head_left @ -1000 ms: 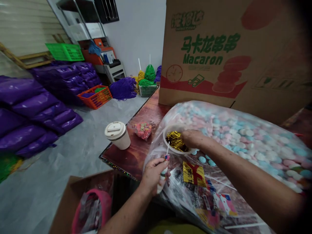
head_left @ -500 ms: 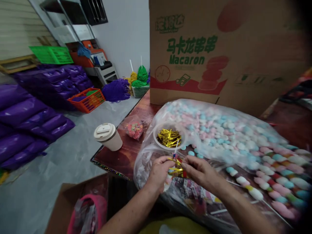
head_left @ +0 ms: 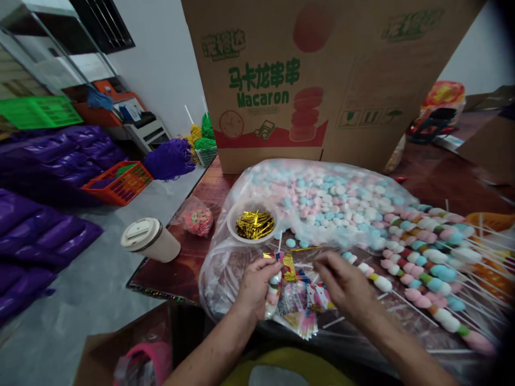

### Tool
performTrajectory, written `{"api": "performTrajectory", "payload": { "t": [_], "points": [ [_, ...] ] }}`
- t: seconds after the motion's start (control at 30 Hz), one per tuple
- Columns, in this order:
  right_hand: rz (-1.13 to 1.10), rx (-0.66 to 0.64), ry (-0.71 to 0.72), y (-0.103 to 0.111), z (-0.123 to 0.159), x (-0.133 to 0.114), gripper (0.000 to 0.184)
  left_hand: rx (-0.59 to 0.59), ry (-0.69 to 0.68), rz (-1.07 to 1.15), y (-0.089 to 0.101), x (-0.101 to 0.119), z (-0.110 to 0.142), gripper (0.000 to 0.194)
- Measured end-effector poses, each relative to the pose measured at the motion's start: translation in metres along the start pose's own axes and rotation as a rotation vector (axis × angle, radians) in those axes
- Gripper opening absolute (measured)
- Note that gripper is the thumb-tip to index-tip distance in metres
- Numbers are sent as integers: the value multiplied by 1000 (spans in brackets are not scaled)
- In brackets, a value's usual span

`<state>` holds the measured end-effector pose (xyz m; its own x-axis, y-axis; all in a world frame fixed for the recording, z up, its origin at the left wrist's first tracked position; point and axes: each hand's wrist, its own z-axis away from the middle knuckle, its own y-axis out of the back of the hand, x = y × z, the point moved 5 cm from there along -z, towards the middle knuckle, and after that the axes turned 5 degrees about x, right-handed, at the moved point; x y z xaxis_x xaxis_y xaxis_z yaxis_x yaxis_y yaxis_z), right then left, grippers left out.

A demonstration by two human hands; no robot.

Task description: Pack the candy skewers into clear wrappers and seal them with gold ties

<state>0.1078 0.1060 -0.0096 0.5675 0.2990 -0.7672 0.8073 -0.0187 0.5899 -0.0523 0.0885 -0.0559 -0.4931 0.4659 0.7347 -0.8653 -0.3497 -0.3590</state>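
Holding bagged skewer (head_left: 272, 295) w/ L hand (head_left: 254, 287); R hand (head_left: 341, 281) nr gold strip (head_left: 306, 249), grip unclear.

A bagged marshmallow skewer (head_left: 272, 298) leans slightly, stick (head_left: 280, 242) up, in the left hand (head_left: 254, 285).

Behind the reddish-brown table (head_left: 434, 174) rises a pale wall (head_left: 161, 75), with a dark barred window (head_left: 102, 24) high to the table's left. Grey marbled floor (head_left: 104, 273) spreads left of the table; farther that way stands a metal rack (head_left: 34, 21).
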Motion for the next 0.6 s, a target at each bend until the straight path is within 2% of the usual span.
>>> {"api": "performTrajectory", "payload": {
  "t": [0.07, 0.1, 0.23, 0.43, 0.5, 0.6],
  "points": [
    [-206, -177, -60, -13, 17, -12, 19, -20, 8, -42, -7, -8, 0, 28],
    [-282, -223, -98, -19, 24, -16, 19, -27, 11, -69, -9, -12, 1, 29],
    [-293, -192, -168, -27, 33, -11, 25, -16, 0, -109, -13, -22, 4, 24],
    [-253, -94, -186, -22, 29, -4, 33, -57, -21, -146, -14, -22, 15, 12],
    [-332, -121, -236, -25, 29, -3, 35, -91, -57, -201, -13, -21, 17, 12],
    [-502, -262, -387, -33, 31, 0, 37, -194, -125, -292, -13, -19, 21, 11]
  ]
}}
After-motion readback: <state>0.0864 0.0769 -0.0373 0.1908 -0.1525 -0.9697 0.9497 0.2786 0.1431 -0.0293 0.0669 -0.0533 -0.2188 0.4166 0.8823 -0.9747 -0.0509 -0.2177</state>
